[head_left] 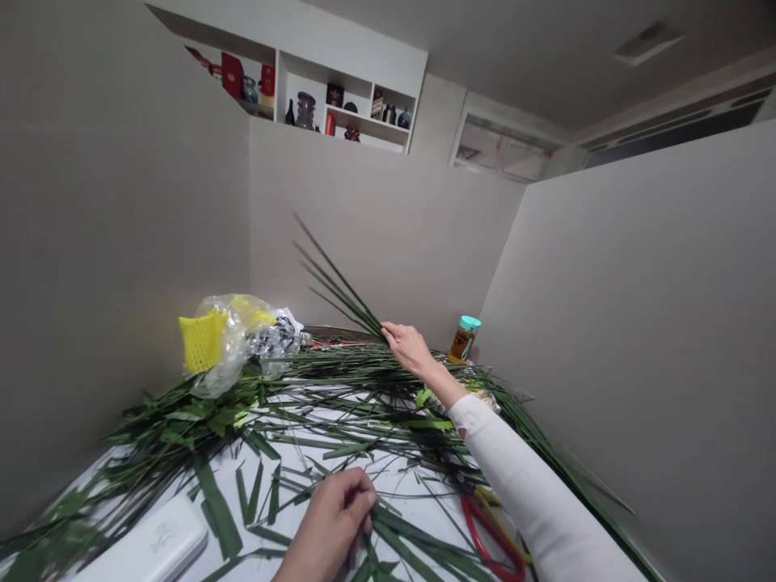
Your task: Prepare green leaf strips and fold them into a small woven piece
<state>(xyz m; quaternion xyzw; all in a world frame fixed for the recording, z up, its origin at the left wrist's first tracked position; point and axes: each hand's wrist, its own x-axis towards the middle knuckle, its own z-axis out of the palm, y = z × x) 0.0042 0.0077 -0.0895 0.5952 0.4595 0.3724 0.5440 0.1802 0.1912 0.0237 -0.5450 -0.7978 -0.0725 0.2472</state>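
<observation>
Stretched out toward the back of the table, my right hand (409, 347) is closed round a few long green leaf blades (339, 283). They fan up and to the left. Low in the view, my left hand (335, 517) has its fingers curled together. Green leaf strips (428, 543) spread to the right from beneath those fingers, and they look pinched there. A thick pile of long thin leaves (339, 368) lies below my right hand. Cut leaf pieces (258, 489) are scattered on the white table surface (412, 483) around my left hand.
Scissors with red and yellow handles (494, 533) lie under my right forearm. A white case (154, 543) is at front left, leafy stems (187, 420) behind it. Plastic wrap with yellow netting (203, 341) and a teal-lidded bottle (466, 339) stand at the back. Grey partitions enclose the table.
</observation>
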